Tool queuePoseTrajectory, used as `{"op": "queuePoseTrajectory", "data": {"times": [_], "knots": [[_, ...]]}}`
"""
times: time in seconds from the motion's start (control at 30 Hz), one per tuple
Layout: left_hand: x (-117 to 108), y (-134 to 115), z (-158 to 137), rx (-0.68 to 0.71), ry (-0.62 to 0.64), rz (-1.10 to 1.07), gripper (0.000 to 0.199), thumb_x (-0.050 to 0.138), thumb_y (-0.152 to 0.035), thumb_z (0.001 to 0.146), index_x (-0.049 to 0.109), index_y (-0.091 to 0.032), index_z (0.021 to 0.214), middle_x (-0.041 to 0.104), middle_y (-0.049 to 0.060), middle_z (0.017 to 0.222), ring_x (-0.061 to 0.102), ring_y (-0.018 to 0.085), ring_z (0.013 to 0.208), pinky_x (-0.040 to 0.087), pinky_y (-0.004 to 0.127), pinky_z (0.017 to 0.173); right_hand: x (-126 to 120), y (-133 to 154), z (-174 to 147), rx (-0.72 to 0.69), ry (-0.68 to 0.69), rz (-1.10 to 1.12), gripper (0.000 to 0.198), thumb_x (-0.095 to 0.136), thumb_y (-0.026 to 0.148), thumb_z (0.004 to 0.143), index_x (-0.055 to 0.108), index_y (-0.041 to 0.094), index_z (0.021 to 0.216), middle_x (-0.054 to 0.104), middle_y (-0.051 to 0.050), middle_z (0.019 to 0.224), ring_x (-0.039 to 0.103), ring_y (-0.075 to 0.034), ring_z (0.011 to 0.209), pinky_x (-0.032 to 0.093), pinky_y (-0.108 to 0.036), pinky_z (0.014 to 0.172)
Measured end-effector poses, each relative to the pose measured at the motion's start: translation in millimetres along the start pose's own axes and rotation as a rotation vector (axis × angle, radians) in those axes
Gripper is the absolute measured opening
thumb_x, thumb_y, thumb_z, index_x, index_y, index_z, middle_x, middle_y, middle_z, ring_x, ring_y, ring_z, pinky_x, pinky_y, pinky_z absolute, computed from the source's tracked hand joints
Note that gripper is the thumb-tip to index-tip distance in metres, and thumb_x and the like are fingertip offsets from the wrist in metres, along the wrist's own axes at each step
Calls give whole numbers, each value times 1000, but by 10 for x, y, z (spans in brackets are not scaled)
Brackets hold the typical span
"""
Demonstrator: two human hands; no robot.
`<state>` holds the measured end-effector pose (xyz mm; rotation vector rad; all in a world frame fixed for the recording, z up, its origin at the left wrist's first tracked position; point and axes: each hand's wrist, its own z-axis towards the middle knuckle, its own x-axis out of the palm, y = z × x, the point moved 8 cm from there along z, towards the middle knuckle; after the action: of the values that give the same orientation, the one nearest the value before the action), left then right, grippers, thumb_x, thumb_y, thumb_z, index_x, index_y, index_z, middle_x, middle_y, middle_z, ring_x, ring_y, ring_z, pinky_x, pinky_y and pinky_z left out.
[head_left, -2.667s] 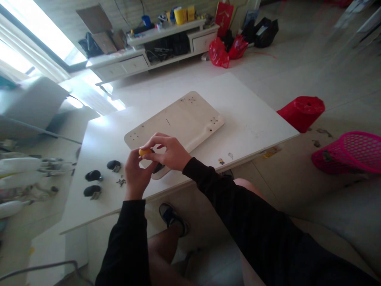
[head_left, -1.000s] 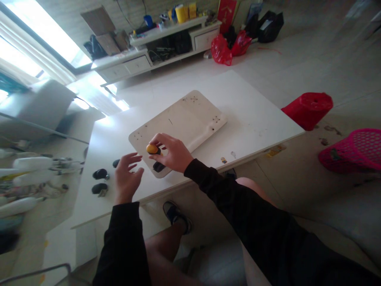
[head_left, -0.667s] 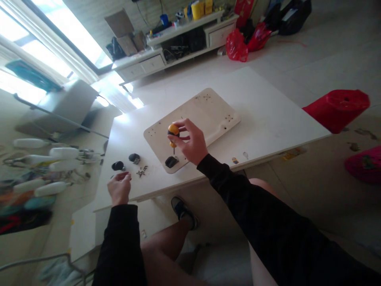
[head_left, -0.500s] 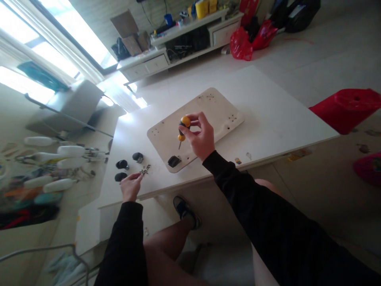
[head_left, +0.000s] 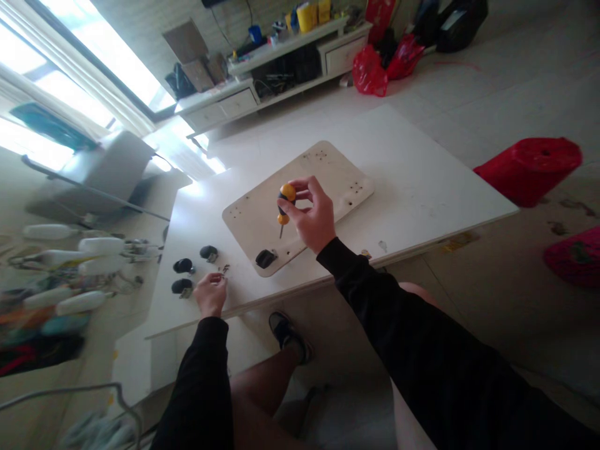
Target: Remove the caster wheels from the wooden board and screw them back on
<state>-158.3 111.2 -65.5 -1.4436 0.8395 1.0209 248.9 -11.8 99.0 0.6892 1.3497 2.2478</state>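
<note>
My right hand (head_left: 315, 212) grips a short yellow-and-black screwdriver (head_left: 286, 199), tip pointing down, above a beige rounded board (head_left: 300, 181). On the board's near left corner sits a black caster (head_left: 266, 258); groups of small holes mark the other corners. My left hand (head_left: 210, 292) is at a small pile of screws (head_left: 224, 270) on the white table, its fingers drawn together. Whether a screw is between the fingertips is too small to make out. Beside that hand lie three loose casters: one at the back (head_left: 209, 253), one in the middle (head_left: 182, 265), one in front (head_left: 182, 287).
The white table (head_left: 412, 181) carries all of this. A red stool (head_left: 529, 172) stands past its right end. A low white cabinet (head_left: 239, 103) with clutter and red plastic bags (head_left: 370, 72) are along the far wall. My legs are below the near edge.
My left hand has shifted slightly right, onto the screw pile, uncovering the front caster more. My right hand keeps the screwdriver over the board. The whole view has shifted a little.
</note>
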Motion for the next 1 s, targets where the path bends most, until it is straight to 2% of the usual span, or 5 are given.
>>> {"op": "queuePoseTrajectory", "data": {"times": [0.27, 0.37, 0.5, 0.83, 1.0], "knots": [[88, -32, 7, 34, 25, 63, 25, 67, -34, 77, 82, -19, 89, 84, 15, 99, 80, 36, 104, 59, 44, 103, -76, 21, 30, -3, -10, -11, 31, 82, 43, 87, 62, 26, 104, 73, 1, 99, 70, -12, 84, 62, -23, 63], [73, -42, 0, 37, 22, 41, 28, 66, -33, 78, 82, -17, 94, 84, 16, 100, 80, 35, 103, 60, 45, 101, -93, 27, 45, -1, -24, 2, 33, 83, 45, 86, 62, 25, 102, 72, 1, 97, 69, -12, 82, 61, -22, 60], [46, -23, -7, 5, 32, 51, 21, 67, -31, 76, 82, -19, 85, 85, 14, 95, 80, 37, 102, 59, 46, 102, -79, 28, 50, -2, -15, 0, 32, 82, 45, 86, 62, 25, 101, 73, 1, 98, 69, -11, 81, 61, -22, 60], [9, -46, -18, 21, 89, 70, 13, 68, -28, 74, 78, -21, 76, 83, 13, 90, 78, 37, 100, 58, 47, 99, -76, 34, 37, -34, -18, -22, 29, 83, 40, 86, 63, 25, 101, 75, 2, 97, 71, -12, 84, 65, -29, 74], [-55, -166, -30, 31, 99, 73, 10, 68, -30, 75, 73, -22, 72, 80, 12, 83, 78, 35, 93, 59, 44, 92, -76, -4, 46, -30, -27, -13, 30, 84, 42, 85, 63, 25, 101, 75, 2, 96, 70, -11, 82, 64, -26, 70]]}}
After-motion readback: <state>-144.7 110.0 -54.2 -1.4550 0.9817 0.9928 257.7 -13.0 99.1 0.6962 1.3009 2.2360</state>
